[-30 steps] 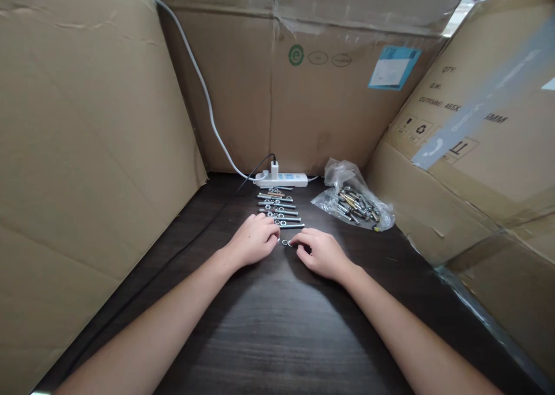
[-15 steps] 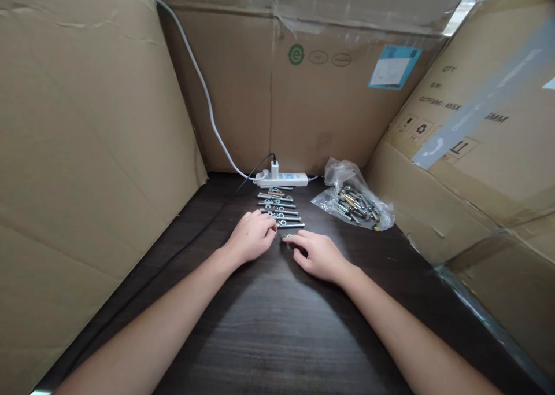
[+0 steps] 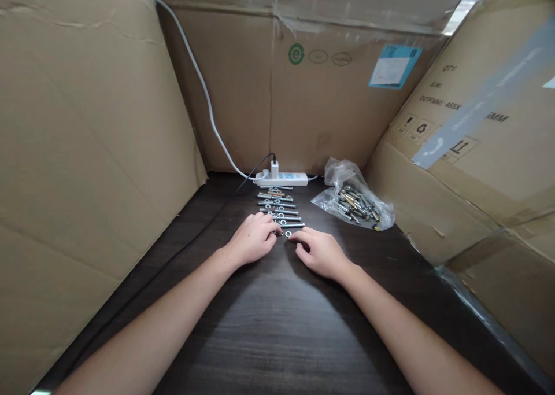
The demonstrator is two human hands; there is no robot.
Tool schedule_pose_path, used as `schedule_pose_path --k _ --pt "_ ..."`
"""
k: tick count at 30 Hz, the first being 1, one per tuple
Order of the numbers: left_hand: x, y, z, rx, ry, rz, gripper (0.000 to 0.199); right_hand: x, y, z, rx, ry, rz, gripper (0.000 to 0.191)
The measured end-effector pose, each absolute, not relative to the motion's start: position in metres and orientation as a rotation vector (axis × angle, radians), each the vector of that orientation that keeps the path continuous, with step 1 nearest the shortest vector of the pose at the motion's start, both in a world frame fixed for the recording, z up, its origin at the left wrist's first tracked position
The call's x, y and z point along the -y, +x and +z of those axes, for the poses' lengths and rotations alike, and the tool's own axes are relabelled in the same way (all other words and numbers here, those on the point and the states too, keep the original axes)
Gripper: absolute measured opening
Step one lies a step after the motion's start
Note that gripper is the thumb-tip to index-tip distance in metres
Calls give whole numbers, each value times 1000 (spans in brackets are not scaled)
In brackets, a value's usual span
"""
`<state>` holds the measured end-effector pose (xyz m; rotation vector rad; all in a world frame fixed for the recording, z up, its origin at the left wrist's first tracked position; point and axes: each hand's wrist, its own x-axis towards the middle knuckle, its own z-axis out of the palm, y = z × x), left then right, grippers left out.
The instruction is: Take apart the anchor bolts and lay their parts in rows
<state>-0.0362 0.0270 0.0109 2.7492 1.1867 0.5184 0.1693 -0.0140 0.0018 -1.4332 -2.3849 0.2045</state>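
My left hand [image 3: 254, 237] rests palm down, fingers apart and bent over the near left end of a row of bolts. Its index fingertip is at a small ring [image 3: 281, 233], partly hidden. A flat washer [image 3: 288, 234] lies on the table between my hands. Touching or almost touching its right side is the index fingertip of my right hand [image 3: 323, 251]; the thumb is spread below. Just beyond lies the nearest long bolt [image 3: 295, 225], with another washer [image 3: 283, 222] beside it. Farther back, several bolts [image 3: 286, 212] lie crosswise with rings and washers among them.
A clear plastic bag [image 3: 333, 172] full of metal fasteners [image 3: 355, 201] lies at the back right. Behind the bolts stands a white power strip [image 3: 295, 179] with a plugged-in charger [image 3: 274, 169]. A black cable [image 3: 186, 246] crosses the left side. Cardboard boxes [image 3: 234, 94] wall in the table.
My right hand has drawn slightly right, its index finger uncovering the flat washer. My left index finger has shifted a little right, to the small ring.
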Motion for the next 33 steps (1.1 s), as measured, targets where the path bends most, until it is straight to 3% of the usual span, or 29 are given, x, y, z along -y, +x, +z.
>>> schedule_pose_path --k 7,16,26,33 --pt "-26 -35 12 -1220 2722 580 20 16 168 1 2391 -1444 189 34" --pt "-27 -34 17 -1231 2694 607 14 -4 200 4 2037 -1538 7 24" --pt "-26 -35 15 -1150 2687 574 16 -27 280 -8 1392 -2049 -208 14" --pt "-25 -36 14 -1139 2685 578 16 -34 276 -16 1638 -1914 -177 15"
